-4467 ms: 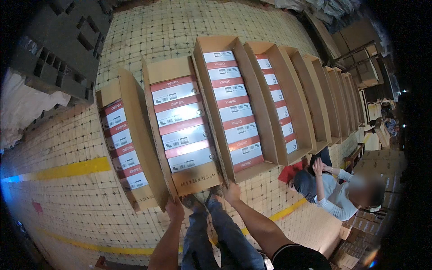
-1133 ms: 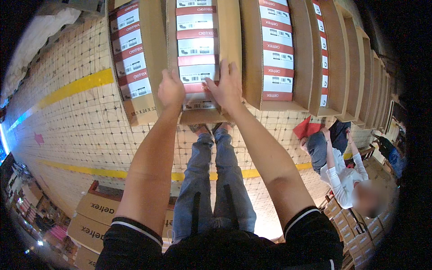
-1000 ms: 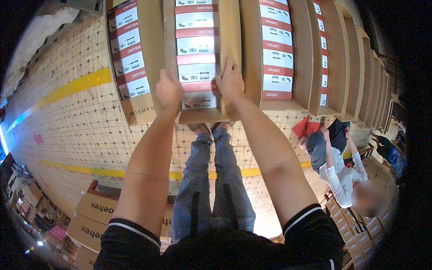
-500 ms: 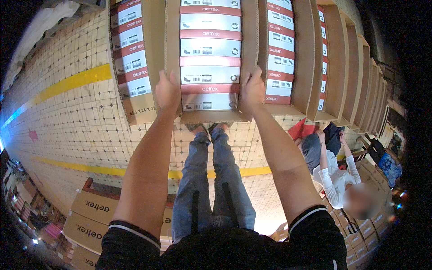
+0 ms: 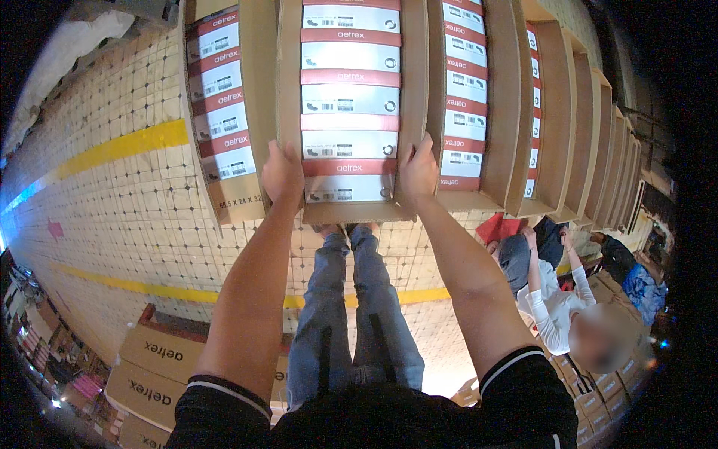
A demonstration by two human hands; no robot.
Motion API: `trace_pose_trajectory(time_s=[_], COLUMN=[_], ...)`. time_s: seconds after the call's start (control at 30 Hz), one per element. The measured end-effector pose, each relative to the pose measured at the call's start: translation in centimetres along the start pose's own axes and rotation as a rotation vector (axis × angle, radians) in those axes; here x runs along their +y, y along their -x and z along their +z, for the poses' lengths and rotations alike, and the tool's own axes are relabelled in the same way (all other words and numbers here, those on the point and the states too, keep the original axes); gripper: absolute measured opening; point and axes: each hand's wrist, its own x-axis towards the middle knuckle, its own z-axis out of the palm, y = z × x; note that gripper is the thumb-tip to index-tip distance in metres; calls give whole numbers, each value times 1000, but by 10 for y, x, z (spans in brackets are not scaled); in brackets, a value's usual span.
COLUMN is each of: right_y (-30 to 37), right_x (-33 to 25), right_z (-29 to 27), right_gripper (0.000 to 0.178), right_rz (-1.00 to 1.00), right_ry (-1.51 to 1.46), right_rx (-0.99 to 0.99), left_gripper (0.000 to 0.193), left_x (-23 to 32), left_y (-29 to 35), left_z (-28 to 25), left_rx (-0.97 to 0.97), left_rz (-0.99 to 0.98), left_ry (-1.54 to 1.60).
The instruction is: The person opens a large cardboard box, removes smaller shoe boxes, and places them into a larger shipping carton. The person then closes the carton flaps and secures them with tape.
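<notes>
An open, long cardboard carton (image 5: 357, 214) lies before me, filled with a row of white and red shoeboxes (image 5: 348, 99). My left hand (image 5: 283, 176) is closed on the left wall of this carton near its front corner. On the opposite wall, at about the same depth, my right hand (image 5: 419, 172) is closed with the thumb over the edge. The fingers of both hands are partly hidden by the carton walls. Similar cartons with shoeboxes stand close on either side, a left carton (image 5: 241, 208) and a right carton (image 5: 465, 200).
More open cartons (image 5: 568, 127) run off to the right. Closed brown boxes (image 5: 153, 352) are stacked behind me at lower left. To the right sits a person in a white top (image 5: 555, 303), with another in blue (image 5: 643, 290) beyond. Yellow lines (image 5: 123, 146) cross the tiled floor.
The cartons and both my hands appear slightly lower in the picture, nearer to me. My grip on the carton walls stays the same.
</notes>
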Motion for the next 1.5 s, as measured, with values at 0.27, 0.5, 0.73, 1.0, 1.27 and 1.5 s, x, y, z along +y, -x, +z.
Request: trace_pose_trajectory(time_s=[0.27, 0.5, 0.73, 1.0, 1.27, 1.5], right_y=[0, 0, 0, -2, 0, -39], right_x=[-3, -4, -4, 5, -6, -62], right_z=[0, -1, 0, 5, -7, -21], right_gripper=[44, 46, 46, 46, 49, 50], right_rz=[13, 57, 21, -30, 62, -343], right_ry=[4, 24, 40, 32, 12, -162], right_rx=[8, -14, -13, 25, -62, 340], left_gripper=[29, 31, 33, 32, 31, 31], left_x=[6, 4, 3, 4, 1, 5], left_y=[3, 1, 2, 3, 2, 8], left_z=[-1, -2, 2, 3, 7, 14], left_rx=[-10, -14, 1, -2, 3, 12], left_rz=[-32, -49, -27, -22, -16, -48], left_ry=[-31, -28, -38, -98, -116, -151])
